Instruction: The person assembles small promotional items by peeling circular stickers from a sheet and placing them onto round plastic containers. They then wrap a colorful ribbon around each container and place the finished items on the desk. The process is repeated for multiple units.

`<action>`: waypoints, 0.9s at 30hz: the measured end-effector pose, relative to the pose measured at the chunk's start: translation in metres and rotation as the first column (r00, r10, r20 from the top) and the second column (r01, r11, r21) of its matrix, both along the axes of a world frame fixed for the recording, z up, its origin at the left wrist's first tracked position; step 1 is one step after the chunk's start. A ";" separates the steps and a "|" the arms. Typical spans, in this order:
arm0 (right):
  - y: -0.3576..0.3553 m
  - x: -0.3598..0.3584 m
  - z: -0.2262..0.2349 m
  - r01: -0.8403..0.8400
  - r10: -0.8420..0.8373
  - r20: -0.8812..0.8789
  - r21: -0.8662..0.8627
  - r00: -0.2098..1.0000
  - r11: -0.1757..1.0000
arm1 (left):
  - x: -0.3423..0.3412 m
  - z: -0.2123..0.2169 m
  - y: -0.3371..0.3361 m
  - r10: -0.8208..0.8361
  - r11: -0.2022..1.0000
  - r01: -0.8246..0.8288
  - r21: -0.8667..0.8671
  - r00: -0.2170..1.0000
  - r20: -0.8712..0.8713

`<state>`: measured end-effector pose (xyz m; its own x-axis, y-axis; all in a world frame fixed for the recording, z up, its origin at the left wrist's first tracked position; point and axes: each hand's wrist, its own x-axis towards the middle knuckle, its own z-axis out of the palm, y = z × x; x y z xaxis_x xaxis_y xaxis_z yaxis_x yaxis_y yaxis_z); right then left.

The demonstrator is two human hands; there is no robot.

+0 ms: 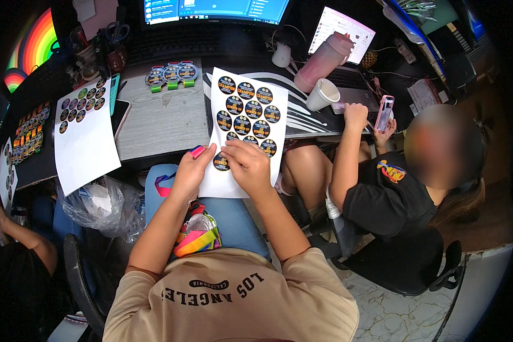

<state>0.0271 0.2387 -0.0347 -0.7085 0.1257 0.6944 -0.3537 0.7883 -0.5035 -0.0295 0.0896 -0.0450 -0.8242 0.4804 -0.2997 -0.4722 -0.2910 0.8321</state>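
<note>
Sheet of round black stickers (243, 125) is mid-scene, over the lap (236, 219) and near desk edge. Left hand (189, 175) at its near-left edge, closed round a small pink-red item (197, 151); can't tell if it also pinches paper. Right hand (248, 165) on the sheet's near half, fingers bunched at a sticker (232, 137); pinch or plain contact, can't tell. Medals (171, 74) far left on grey desktop (165, 119), rainbow ribbons (200, 245) near, on lap
</note>
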 end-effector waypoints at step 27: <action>-0.009 0.002 -0.007 0.087 -0.064 -0.157 0.140 0.985 0.986 | -0.006 -0.001 -0.002 -0.004 1.000 0.003 0.024 0.998 0.070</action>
